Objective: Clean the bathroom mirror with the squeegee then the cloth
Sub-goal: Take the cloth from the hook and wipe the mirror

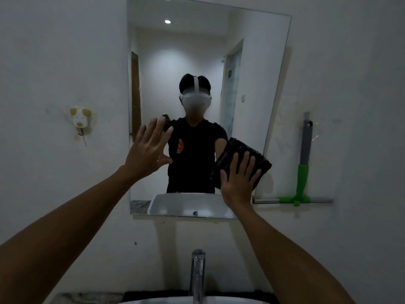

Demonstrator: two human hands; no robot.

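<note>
Black ribbed cloth (241, 161) lies pressed flat on the frameless wall mirror (197, 51) under the right hand (238, 183), fingers spread. The left hand (149, 148) is open, holding nothing

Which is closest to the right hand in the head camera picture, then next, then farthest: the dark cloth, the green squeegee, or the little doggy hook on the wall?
From the right hand:
1. Dark cloth: right under the palm, pressed on the mirror's lower right corner.
2. Green squeegee: hanging on the wall just right of the mirror.
3. Doggy hook: far across on the wall left of the mirror.
</note>
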